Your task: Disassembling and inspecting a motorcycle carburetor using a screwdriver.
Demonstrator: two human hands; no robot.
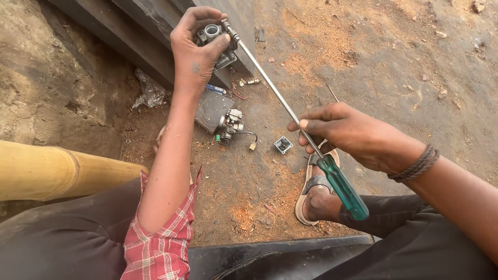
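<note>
fingers of the left hand (194, 52) clench one small metal carburetor (217, 42), and the right hand (346, 136) pinches the shaft of one long green-handled screwdriver (290, 114) whose tip touches that carburetor. below the carburetor lie a second carburetor (231, 124), one small square part (283, 144) and one sandalled foot (316, 194). all rest on sawdust-strewn dirt ground (373, 57) outdoors, with one yellow pole (52, 171) well left.
</note>
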